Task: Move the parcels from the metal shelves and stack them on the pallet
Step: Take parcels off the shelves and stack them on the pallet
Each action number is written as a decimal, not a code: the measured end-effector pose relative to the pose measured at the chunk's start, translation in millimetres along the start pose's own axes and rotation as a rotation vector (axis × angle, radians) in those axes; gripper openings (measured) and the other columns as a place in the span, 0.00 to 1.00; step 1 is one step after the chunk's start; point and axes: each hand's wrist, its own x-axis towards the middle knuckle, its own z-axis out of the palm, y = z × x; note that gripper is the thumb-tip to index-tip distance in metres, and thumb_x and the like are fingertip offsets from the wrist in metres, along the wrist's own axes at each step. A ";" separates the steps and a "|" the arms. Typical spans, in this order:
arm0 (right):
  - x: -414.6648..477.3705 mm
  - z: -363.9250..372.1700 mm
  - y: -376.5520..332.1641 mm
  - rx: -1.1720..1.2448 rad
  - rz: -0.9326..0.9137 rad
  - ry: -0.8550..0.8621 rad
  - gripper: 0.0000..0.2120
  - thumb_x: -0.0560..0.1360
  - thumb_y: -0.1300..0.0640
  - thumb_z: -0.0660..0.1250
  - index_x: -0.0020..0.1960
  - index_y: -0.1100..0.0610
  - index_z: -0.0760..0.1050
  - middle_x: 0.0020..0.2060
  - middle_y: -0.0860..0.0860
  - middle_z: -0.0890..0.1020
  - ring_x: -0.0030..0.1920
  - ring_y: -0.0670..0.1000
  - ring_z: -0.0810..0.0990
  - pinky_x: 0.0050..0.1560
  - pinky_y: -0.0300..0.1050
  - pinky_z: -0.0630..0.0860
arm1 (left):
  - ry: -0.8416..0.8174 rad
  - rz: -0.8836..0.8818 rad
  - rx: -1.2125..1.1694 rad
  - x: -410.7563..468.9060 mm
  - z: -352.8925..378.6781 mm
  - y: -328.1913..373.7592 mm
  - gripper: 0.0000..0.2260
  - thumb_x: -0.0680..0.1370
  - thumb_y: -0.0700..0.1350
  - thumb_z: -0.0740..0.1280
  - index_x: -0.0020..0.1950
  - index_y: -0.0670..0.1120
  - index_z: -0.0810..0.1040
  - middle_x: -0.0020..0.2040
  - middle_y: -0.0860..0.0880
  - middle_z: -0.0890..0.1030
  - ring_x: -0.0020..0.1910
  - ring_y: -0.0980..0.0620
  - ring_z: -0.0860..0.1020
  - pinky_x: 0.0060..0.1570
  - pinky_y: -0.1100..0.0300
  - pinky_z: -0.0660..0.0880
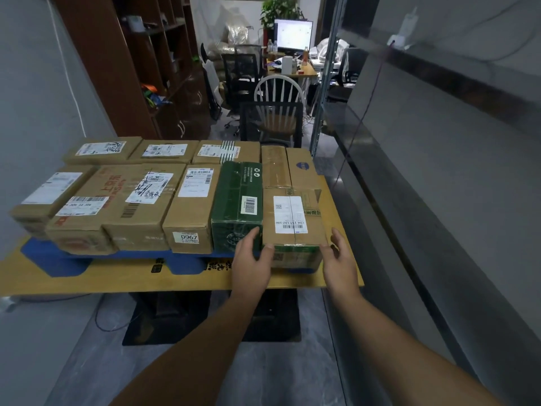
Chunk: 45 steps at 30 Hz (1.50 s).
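Blue pallet (52, 259) mostly hidden under the parcels (137, 206); white label (194, 183) print too small to read; wooden bookcase (140, 68) cut off by the top edge.

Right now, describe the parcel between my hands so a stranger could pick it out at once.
Find the loaded blue pallet and follow its near row to the right end. The brown cardboard parcel sits there, left hand and right hand touching its sides. Unlike the dark green box beside it, it carries a sideways white label.
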 end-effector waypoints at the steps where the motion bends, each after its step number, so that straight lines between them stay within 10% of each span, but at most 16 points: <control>1: -5.0 0.5 -3.1 -0.010 -0.011 0.015 0.25 0.83 0.53 0.62 0.79 0.47 0.62 0.74 0.44 0.69 0.73 0.47 0.68 0.67 0.44 0.68 | -0.024 0.032 0.005 -2.9 -5.2 3.0 0.23 0.83 0.48 0.65 0.77 0.53 0.67 0.74 0.51 0.69 0.70 0.55 0.67 0.68 0.56 0.66; 7: -58.1 5.7 -23.4 -0.165 -0.149 0.085 0.23 0.83 0.55 0.62 0.77 0.50 0.66 0.73 0.47 0.71 0.73 0.48 0.68 0.75 0.53 0.66 | -0.185 0.219 0.089 -19.8 -40.6 11.1 0.23 0.83 0.49 0.65 0.78 0.51 0.67 0.76 0.52 0.68 0.74 0.53 0.66 0.68 0.62 0.61; 15: -150.1 -3.0 -24.3 -0.472 -0.258 0.166 0.22 0.83 0.55 0.63 0.76 0.55 0.68 0.72 0.50 0.72 0.69 0.46 0.70 0.67 0.34 0.65 | -0.416 0.439 0.166 -63.6 -72.4 1.0 0.23 0.82 0.48 0.66 0.78 0.50 0.68 0.76 0.51 0.69 0.76 0.52 0.65 0.76 0.51 0.62; 45: -573.6 -216.2 48.3 -0.648 0.175 0.910 0.20 0.82 0.54 0.65 0.73 0.57 0.71 0.70 0.51 0.74 0.71 0.50 0.71 0.69 0.38 0.63 | -1.284 0.703 -0.015 -456.7 22.9 27.8 0.22 0.81 0.46 0.67 0.75 0.50 0.71 0.74 0.51 0.71 0.74 0.54 0.67 0.73 0.59 0.62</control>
